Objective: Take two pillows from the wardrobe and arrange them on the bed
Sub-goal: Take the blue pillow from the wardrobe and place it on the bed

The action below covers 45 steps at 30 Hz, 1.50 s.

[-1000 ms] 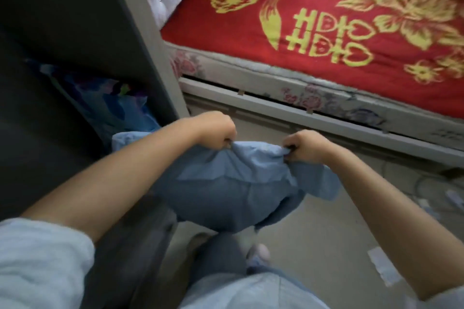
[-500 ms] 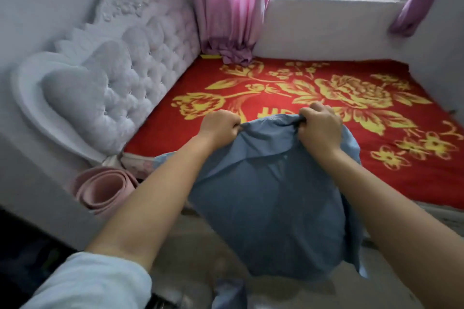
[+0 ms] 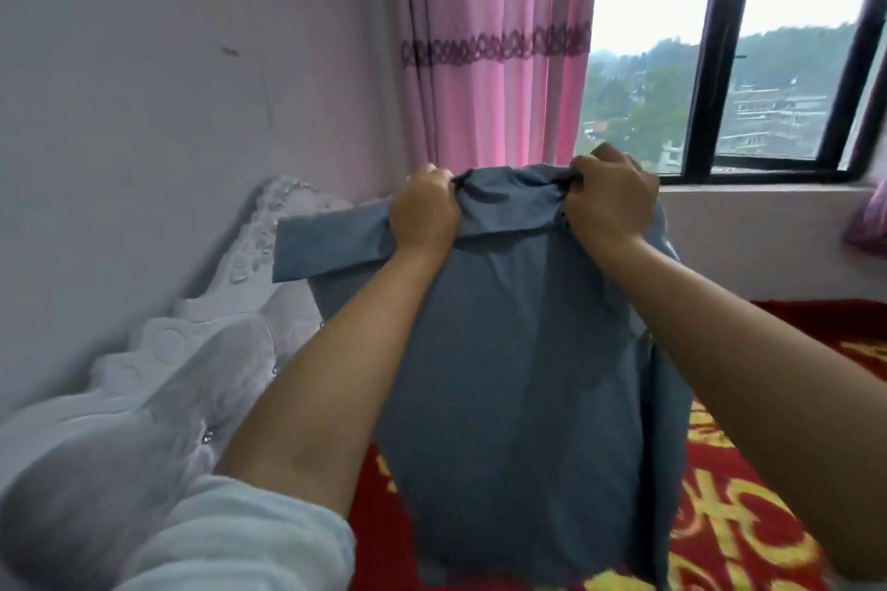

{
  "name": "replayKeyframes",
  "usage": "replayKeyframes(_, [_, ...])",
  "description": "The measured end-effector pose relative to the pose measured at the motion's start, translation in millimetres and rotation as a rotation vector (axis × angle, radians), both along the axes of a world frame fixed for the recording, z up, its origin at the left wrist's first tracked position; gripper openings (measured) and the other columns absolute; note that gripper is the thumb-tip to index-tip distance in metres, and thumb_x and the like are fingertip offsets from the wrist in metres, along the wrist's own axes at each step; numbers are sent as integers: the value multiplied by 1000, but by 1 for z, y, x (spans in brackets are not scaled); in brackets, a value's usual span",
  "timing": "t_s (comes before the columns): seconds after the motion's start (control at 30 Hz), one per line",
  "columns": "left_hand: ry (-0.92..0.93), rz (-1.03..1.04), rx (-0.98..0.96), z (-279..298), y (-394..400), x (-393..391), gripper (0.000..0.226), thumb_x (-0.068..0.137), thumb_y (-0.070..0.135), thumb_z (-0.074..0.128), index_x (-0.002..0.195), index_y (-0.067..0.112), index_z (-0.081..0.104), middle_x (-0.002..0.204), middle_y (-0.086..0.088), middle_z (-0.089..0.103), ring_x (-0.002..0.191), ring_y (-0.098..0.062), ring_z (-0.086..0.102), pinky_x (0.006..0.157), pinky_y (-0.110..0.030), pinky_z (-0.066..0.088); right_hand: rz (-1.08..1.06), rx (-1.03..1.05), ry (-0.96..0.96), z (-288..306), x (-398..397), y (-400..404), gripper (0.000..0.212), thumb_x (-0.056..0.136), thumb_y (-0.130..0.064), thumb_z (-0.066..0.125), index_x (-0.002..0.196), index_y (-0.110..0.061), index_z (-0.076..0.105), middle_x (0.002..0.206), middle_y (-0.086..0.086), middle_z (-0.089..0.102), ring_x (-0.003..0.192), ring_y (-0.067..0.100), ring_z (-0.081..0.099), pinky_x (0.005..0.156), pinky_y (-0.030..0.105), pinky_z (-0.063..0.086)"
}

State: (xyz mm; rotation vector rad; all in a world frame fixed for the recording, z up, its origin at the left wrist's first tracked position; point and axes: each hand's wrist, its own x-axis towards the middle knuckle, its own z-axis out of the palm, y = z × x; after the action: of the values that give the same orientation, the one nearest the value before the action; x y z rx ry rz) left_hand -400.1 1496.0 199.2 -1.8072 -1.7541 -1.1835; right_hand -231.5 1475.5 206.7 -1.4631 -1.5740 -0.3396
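Observation:
A grey-blue pillow (image 3: 518, 389) hangs in the air in front of me, held high by its top edge. My left hand (image 3: 425, 211) grips the top edge on the left, and my right hand (image 3: 609, 202) grips it on the right. A flap of the pillowcase sticks out to the left of my left hand. Below the pillow lies the bed (image 3: 749, 518) with its red cover and yellow pattern. A second pillow is not in view.
The white tufted headboard (image 3: 182, 379) runs along the left wall. Pink curtains (image 3: 494, 53) hang behind the pillow, and a dark-framed window (image 3: 720, 62) with a sill lies beyond on the right.
The pillow has been lifted from near the floor beside the bed to chest height over the bed. My view has risen from the wardrobe and floor to the wall and window.

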Motion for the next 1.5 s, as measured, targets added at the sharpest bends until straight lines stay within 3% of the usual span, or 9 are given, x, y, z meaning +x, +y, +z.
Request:
replayKeyframes(0.27, [142,12,15,-40,92,-75,24,95,12,50,95,-4,68,102,-27,65,99,-36,57,81,-41,33,268,-54,2,-50,-42,122,18,79,-3,53,88,2,68,101,21,63,99,34,56,84,37,43])
replayKeyframes(0.33, [221,-104,-282,-78,105,-97,20,91,9,55,95,-3,71,101,-25,68,97,-35,60,80,-40,41,325,-317,-158,-86,-54,145,19,77,-4,56,90,1,68,102,20,65,98,35,58,83,36,46])
replayKeyframes(0.47, [336,-173,-1226,-148,134,-146,17,88,9,59,97,2,71,81,-9,67,73,-15,55,61,-21,41,481,-1226,-503,-165,-85,173,28,90,-8,49,114,0,61,92,12,70,82,27,65,71,33,52])
replayKeyframes(0.57, [369,-159,-1388,-201,154,-172,22,93,13,52,103,0,67,90,-10,64,80,-16,50,68,-23,37,489,-1483,-500,-222,-113,189,30,96,-11,40,118,3,57,116,16,67,91,24,64,68,27,50])
replayKeyframes(0.7, [426,-260,-1339,-274,180,-184,27,96,18,47,111,4,65,119,-16,65,106,-28,58,85,-31,46,384,-1469,-569,-297,-146,200,35,99,-15,34,125,-3,54,135,13,54,122,27,51,95,30,42])
replayKeyframes(0.83, [431,-321,-1422,-358,206,-212,30,97,25,44,117,11,62,127,-11,62,118,-29,54,95,-38,47,256,-1598,-460,-390,-182,202,34,98,-19,39,122,-2,56,132,16,55,120,31,52,97,33,44])
replayKeyframes(1.03, [184,-15,-1604,-481,186,-251,58,91,41,55,130,0,44,137,-19,47,126,-35,46,101,-39,43,-90,-1756,-171,-509,-207,165,60,87,-51,54,119,-1,50,126,19,57,118,32,53,94,36,46])
replayKeyframes(1.2, [28,210,-1660,-551,169,-272,91,73,61,66,131,-4,39,138,-21,45,128,-34,44,101,-38,43,-279,-1628,-22,-572,-231,153,77,76,-49,68,123,6,41,127,25,47,121,39,46,97,45,44])
replayKeyframes(1.5, [118,97,-1454,-607,145,-264,48,99,35,39,106,-7,61,116,-26,64,106,-40,60,87,-42,47,-251,-1471,-109,-625,-223,136,42,99,-30,37,99,5,61,104,32,67,99,44,61,81,44,46])
